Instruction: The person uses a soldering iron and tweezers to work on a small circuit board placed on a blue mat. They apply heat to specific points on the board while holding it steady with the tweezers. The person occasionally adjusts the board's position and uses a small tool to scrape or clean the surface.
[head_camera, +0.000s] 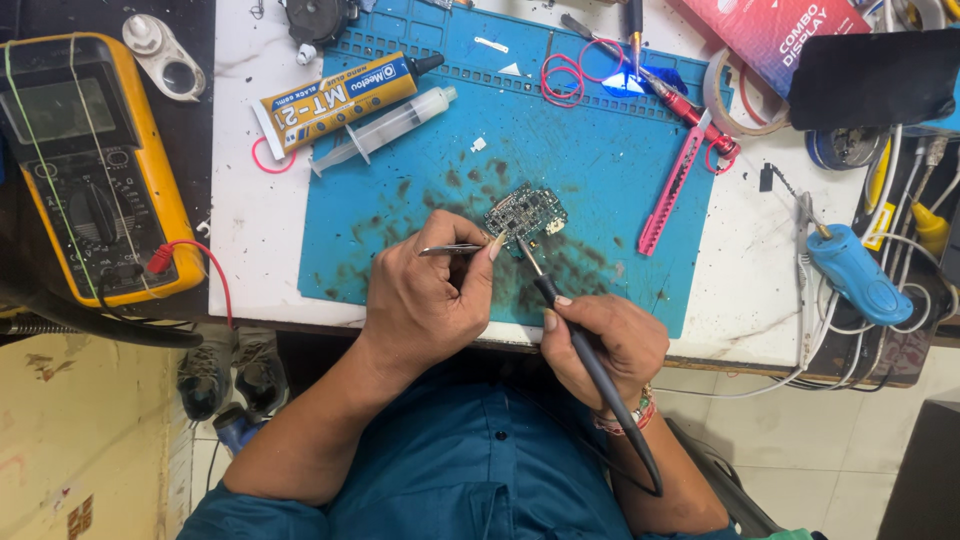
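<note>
The small circuit board (526, 212) lies flat near the middle of the blue work mat (600, 150), on a patch of dark staining. It is judged light, thin and rigid, and fragile: the upper face is crowded with tiny components, so any hold belongs on its bare edges, not on the populated face. With nothing clamping it to the mat, it is likely to slide under a sideways push.

The left hand (425, 300) sits just below the board, at the mat's near edge. Its fingers (455, 232) are closed together on a pair of metal tweezers (452, 249), thumb and forefinger pinching the shanks. The tweezer tips reach the board's lower left corner; whether they grip a part there or only steady the board cannot be told.

The right hand (600, 345) lies below and to the right of the board, off the mat's near edge. Its fingers are wrapped shut around the dark handle of a soldering iron (570, 320), held like a pen, with the forefinger (553, 303) well forward. The tip meets the board's lower edge, close beside the tweezer tips. The cable runs back along the forearm past a beaded wristband (630, 412).

Elsewhere relative to the mat:
- On it, upper left: a yellow glue tube (335, 100) and a clear syringe (385, 128).
- On it, right side: a pink utility knife (672, 190).
- Left of it, off the white worktop (240, 200): a yellow multimeter (90, 170).
- Right of it: a blue handled tool (858, 272) among white cables.
</note>
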